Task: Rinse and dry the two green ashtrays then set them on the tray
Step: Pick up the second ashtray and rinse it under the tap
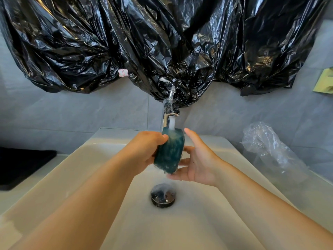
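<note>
Green ashtray (169, 150) is held on edge over the sink (207, 222), right under the chrome tap (168, 112), w/ water running onto its top rim and spraying off the bottom. Left hand (147, 150) is clamped on the ashtray's left side, thumb over the upper edge, fingers wrapped behind. Right hand (196, 163) is spread, palm facing the ashtray; its fingers (187, 161) touch the ashtray's right side and lower edge, not closed round it. Drain plug (163, 195) sits directly below, wet. Black plastic sheeting (162, 42) hangs across the wall above the tap, w/ a small white-and-red label (123, 72) on it. Crumpled clear plastic bag (270, 150) lies on the bench to the right of the sink. Dark mat (19, 166) lies at left. Only one ashtray in view.
</note>
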